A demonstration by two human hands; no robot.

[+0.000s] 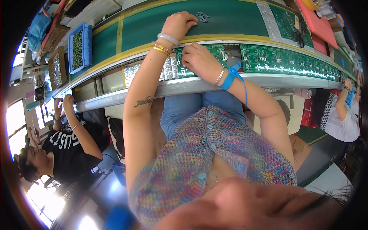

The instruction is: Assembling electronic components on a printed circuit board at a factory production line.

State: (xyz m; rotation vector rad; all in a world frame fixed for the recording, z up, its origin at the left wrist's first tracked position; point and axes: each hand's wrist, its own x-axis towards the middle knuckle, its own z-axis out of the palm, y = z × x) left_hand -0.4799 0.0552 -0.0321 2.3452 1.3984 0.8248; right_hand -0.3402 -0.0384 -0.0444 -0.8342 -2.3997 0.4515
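Dark parts (202,17) beside left hand (181,24); board (218,52) under right hand (201,61).

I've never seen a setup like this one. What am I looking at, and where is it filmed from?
There is no robot here, just a person's two bare hands. The single picture comes from a fisheye camera on their head, looking down, so straight edges bend.

The left hand reaches onto a green work surface, its fingertips beside a pile of small dark parts. The right hand, with a blue wrist strap, is over a green circuit board; more boards line up to its right. A blue bin stands to the left. Whether either hand grips anything can't be made out.
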